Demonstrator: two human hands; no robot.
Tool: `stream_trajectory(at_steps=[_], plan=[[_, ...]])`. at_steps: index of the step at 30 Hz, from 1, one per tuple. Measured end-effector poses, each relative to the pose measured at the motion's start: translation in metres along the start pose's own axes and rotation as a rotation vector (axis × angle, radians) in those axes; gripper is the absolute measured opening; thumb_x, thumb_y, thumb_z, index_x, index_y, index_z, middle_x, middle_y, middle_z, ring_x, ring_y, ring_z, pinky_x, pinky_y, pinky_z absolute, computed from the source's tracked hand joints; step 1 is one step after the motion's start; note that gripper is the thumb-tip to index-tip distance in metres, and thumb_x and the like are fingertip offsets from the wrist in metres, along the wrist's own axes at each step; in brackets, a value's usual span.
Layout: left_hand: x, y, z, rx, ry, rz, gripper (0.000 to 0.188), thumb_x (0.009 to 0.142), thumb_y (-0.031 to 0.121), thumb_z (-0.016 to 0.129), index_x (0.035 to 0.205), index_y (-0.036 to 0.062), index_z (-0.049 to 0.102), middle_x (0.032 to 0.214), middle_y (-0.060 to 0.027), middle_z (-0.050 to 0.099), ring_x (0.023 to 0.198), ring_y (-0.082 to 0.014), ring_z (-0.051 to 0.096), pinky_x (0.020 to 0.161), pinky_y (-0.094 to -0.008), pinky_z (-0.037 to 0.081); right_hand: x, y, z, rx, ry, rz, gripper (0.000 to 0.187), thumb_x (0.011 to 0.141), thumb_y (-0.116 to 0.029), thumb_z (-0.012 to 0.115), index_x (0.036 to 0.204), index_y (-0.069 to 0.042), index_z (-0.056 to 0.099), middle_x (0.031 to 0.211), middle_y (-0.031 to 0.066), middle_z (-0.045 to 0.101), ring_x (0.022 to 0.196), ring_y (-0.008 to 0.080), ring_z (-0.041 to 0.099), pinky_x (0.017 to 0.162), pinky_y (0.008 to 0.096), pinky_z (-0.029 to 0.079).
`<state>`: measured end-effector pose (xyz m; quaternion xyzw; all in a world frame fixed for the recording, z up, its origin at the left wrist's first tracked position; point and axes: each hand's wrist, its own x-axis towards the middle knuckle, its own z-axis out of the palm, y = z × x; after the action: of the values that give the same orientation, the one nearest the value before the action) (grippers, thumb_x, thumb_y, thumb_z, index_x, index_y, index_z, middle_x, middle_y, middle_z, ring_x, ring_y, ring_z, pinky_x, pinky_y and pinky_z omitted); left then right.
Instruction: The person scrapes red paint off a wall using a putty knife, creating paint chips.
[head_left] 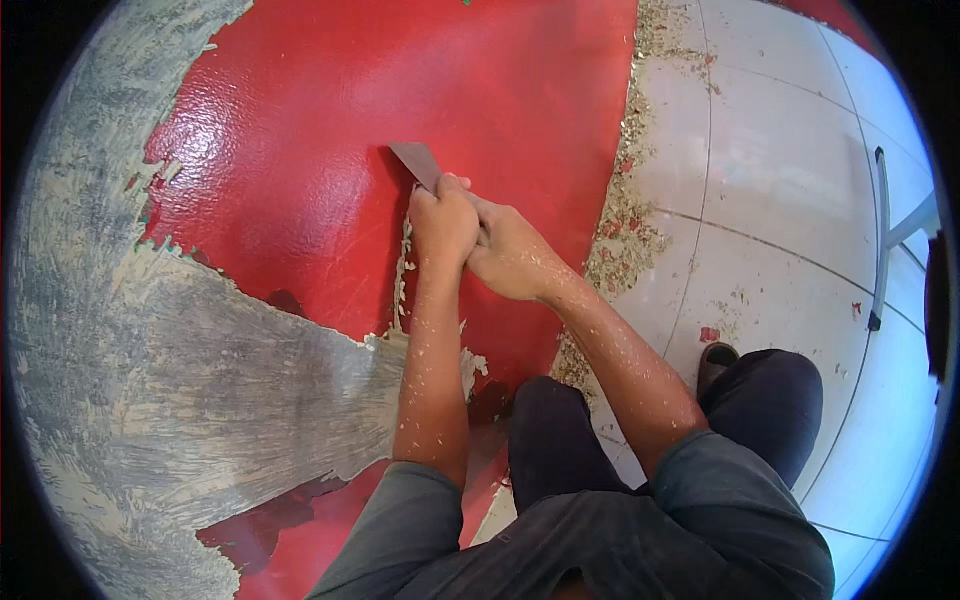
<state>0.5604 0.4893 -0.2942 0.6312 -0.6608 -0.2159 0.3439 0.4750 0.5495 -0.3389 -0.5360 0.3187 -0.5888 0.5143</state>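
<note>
A scraper (415, 164) with a flat, broad blade rests against a glossy red coating (300, 90), its blade pointing up and left. My left hand (443, 230) is closed around it near the blade. Just to the right, my right hand (514, 254) is closed against the left one, gripping the handle, which the fingers mostly hide. From below the blade a narrow scraped line with pale curled shavings (403, 270) runs down toward a bared grey patch (260, 390). Pale flakes stick to both my forearms.
Ragged red edges border the grey surface (90, 250) at the left. Scraped flakes (622, 235) lie along the edge of white floor tiles (770, 150) on the right. My bent knees and one shoe (716, 360) are below. A metal stand leg (881, 240) stands at the far right.
</note>
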Motion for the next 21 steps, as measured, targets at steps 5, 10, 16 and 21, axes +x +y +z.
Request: stream_trajectory(at_steps=[5, 10, 16, 21], plan=[[-0.005, -0.028, 0.001, -0.061, -0.007, 0.008, 0.035, 0.086, 0.023, 0.042, 0.085, -0.0073, 0.061, 0.077, -0.0180, 0.064, 0.071, -0.0270, 0.062, 0.066, -0.0373, 0.047, -0.007, 0.029, 0.022, 0.014, 0.122, -0.083, 0.050, 0.080, 0.000, 0.050, 0.129, 0.000, 0.038, 0.117, 0.0142, 0.054, 0.110, 0.0148, 0.047, 0.095, 0.0296, 0.036], [-0.008, -0.045, 0.032, 0.101, 0.120, 0.279, 0.040, 0.087, 0.028, 0.043, 0.079, -0.0074, 0.061, 0.078, -0.0270, 0.062, 0.074, -0.0369, 0.062, 0.066, -0.0431, 0.046, 0.002, 0.073, 0.004, -0.044, 0.161, -0.123, 0.051, 0.079, -0.003, 0.047, 0.129, -0.005, 0.038, 0.112, 0.0258, 0.054, 0.109, 0.0412, 0.049, 0.089, 0.0396, 0.041], [-0.011, -0.066, 0.010, 0.144, -0.229, 0.280, 0.047, 0.086, 0.036, 0.049, 0.077, -0.0094, 0.058, 0.068, -0.0246, 0.060, 0.068, -0.0369, 0.063, 0.063, -0.0416, 0.047, -0.026, 0.092, 0.028, -0.292, 0.261, 0.010, 0.051, 0.081, -0.003, 0.047, 0.131, -0.006, 0.035, 0.103, 0.0290, 0.057, 0.105, 0.0394, 0.053, 0.086, 0.0387, 0.043], [-0.022, -0.081, 0.014, 0.007, -0.539, 0.519, 0.038, 0.084, 0.031, 0.056, 0.081, -0.0063, 0.057, 0.065, -0.0197, 0.060, 0.064, -0.0299, 0.063, 0.061, -0.0398, 0.046, -0.056, 0.112, 0.039, -0.351, 0.417, -0.118, 0.046, 0.082, -0.004, 0.048, 0.126, 0.000, 0.035, 0.087, 0.0206, 0.060, 0.084, 0.0328, 0.061, 0.075, 0.0389, 0.046]])
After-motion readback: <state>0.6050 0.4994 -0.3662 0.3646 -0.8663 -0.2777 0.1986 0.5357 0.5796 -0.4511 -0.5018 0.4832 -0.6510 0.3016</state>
